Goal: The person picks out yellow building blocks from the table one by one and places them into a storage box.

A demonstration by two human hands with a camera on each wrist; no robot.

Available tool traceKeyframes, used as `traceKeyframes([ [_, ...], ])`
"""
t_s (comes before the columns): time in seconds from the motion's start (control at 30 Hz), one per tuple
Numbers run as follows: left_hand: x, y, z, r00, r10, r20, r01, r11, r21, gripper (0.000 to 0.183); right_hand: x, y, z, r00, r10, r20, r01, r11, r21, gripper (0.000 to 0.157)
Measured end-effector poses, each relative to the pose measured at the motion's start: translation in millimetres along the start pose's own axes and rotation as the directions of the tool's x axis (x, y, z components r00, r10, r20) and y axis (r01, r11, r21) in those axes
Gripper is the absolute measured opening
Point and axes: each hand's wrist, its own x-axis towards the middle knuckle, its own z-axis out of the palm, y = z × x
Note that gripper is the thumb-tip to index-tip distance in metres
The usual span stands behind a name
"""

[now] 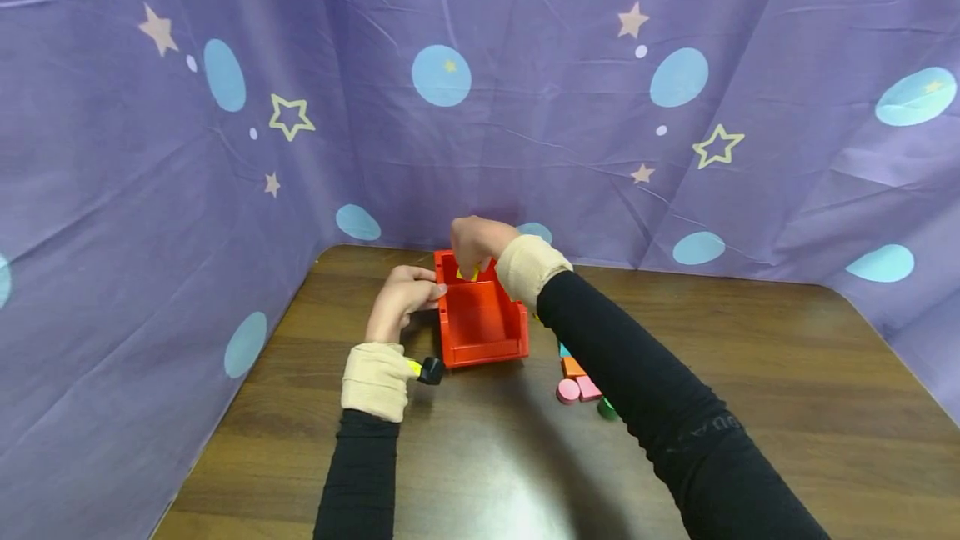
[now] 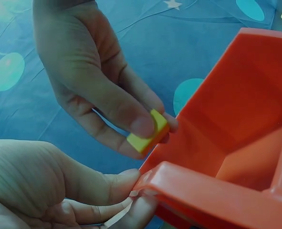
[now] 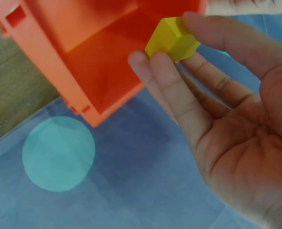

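A red plastic bin [image 1: 491, 352] with a low front wall stands toward the back of the table. At its left wall is my left hand [image 1: 405, 298]. The left wrist view shows that hand's thumb and fingers pinching the bin's rim [image 2: 203, 191]. Over the bin's far end, my right hand [image 1: 476, 242] pinches a small yellow block [image 3: 172, 40] between thumb and fingertips. Seen from the right wrist, the block has flat, angled faces and is held at the bin's edge. In the head view the right hand mostly hides it.
Right of the bin lie several coloured blocks, among them an orange block [image 1: 573, 367], a pink round block [image 1: 567, 392] and a green piece [image 1: 607, 408]. My right sleeve [image 1: 645, 382] partly covers them. A purple patterned cloth [image 1: 480, 148] hangs behind the wooden table [image 1: 750, 357].
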Motion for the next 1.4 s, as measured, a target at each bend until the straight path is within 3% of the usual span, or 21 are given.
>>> traceKeyframes([
  [0.33, -0.4, -0.6, 0.4, 1.000, 0.015, 0.012, -0.014, 0.999, -0.034, 0.037, 11, -11, 12.9, 0.999, 0.048, -0.026, -0.049, 0.996, -0.072, 0.014],
  [0.67, -1.0, 0.5, 0.3, 1.000, 0.000, 0.002, 0.000, 1.000, -0.019, 0.037, 12, -10, 18.6, 0.993, 0.110, -0.048, -0.110, 0.994, -0.008, 0.022],
  [1.07, -2.0, -1.5, -0.8, 1.000, -0.008, -0.013, 0.008, 1.000, -0.011, 0.032, 20, -6, 34.9, 0.979, 0.166, -0.120, -0.144, 0.974, 0.174, 0.018],
  [1.4, -2.9, -0.3, -1.2, 1.000, -0.001, -0.018, 0.001, 1.000, -0.001, 0.035, 24, -16, 45.9, 0.959, 0.201, -0.198, -0.184, 0.978, 0.101, 0.024],
])
